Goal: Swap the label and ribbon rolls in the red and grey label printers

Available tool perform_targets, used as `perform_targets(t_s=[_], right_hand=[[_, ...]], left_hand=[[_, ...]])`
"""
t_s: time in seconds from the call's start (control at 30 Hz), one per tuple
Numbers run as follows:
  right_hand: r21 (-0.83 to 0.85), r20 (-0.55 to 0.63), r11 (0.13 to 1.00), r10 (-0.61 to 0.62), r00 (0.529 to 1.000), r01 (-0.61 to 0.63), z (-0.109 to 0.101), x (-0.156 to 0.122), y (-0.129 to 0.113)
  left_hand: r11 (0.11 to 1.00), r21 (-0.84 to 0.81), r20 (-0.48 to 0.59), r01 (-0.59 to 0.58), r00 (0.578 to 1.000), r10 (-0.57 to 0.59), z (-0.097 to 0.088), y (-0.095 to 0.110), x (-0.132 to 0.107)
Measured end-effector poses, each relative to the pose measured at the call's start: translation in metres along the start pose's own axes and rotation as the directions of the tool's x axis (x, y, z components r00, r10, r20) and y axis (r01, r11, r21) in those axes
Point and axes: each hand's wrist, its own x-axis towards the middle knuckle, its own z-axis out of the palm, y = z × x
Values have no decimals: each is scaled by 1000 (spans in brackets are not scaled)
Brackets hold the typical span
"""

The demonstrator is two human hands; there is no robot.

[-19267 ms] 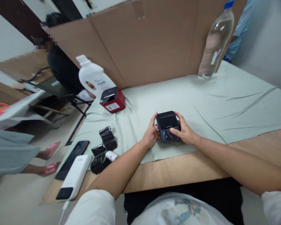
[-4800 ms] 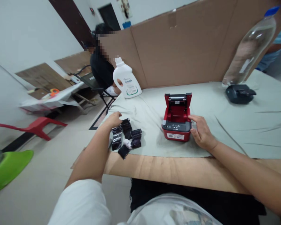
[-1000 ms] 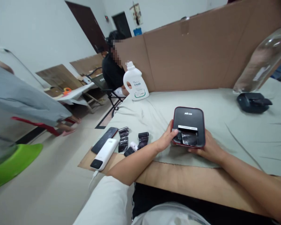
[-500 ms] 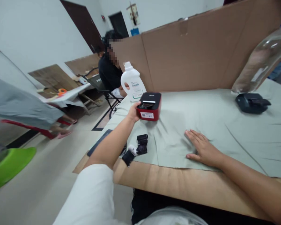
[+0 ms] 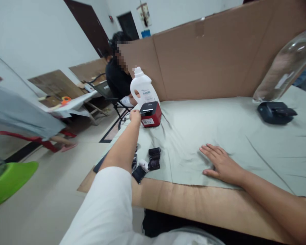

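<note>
My left hand (image 5: 135, 117) is stretched far out to the table's back left, fingers curled against the left side of a small red printer with a black lid (image 5: 150, 114). The printer rests on the pale green cloth (image 5: 193, 129), lid closed, just in front of a white jug (image 5: 142, 89). My right hand (image 5: 220, 163) lies flat and open on the cloth near the front edge, holding nothing. Several small black-wrapped rolls (image 5: 153, 158) lie under my left forearm near the front left corner.
A black printer (image 5: 275, 112) and a clear plastic bottle (image 5: 285, 68) stand at the back right. A cardboard screen (image 5: 206, 61) walls the table's far side. A dark phone (image 5: 100, 164) shows beside my arm. A person sits beyond the jug; another person's feet are at left.
My left hand has carried the red printer from the table's middle to the back left and set it by the white jug. My right hand let go of it and now lies flat.
</note>
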Motion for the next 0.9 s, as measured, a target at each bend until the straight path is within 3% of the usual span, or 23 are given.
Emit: perform_targets(t_s=[0.07,0.1,0.13,0.17,0.23,0.27,0.3,0.33,0.43,0.53,0.73,0.83,0.9], right_hand=[[-4,5,1000,4,1000,-4,0,1,0],[-5,9,1000,6,1000,-6,-1,1,-1],[-7,13,1000,10,1000,-10,-1,2,-1],[-10,18,1000,17,1000,-16,-2,2,-2],[-23,29,999,33,999,-32,-3,3,-4],[-33,34,999,42,999,-41,-4,3,-5],[-44,40,998,49,998,-47,-5,2,-6],[-56,46,997,54,997,-52,-5,1,-7],[-83,67,995,64,996,-59,-5,-7,-10],[-87,72,994,68,995,-62,-4,-19,-13],[-31,71,998,47,996,-45,-7,-28,-15],[22,46,995,92,995,-93,-21,-14,15],[-13,-108,958,284,953,-287,-40,-4,55]], left_hand=[[973,148,-83,-176,978,190,7,3,-25],[922,253,-60,-294,946,318,12,2,-44],[832,361,53,-422,900,433,19,-2,-67],[753,411,230,-514,858,460,25,-8,-93],[635,414,568,-652,730,380,36,-28,-149],[581,379,696,-720,636,334,39,-39,-177],[523,357,775,-774,558,297,40,-51,-202],[461,359,821,-812,510,258,39,-62,-224],[304,342,900,-889,403,167,29,-85,-264],[233,328,924,-915,362,122,18,-90,-272],[161,342,924,-926,362,122,15,-88,-270],[146,357,921,-923,374,113,18,-89,-270],[160,352,922,-922,371,113,20,-89,-269]])
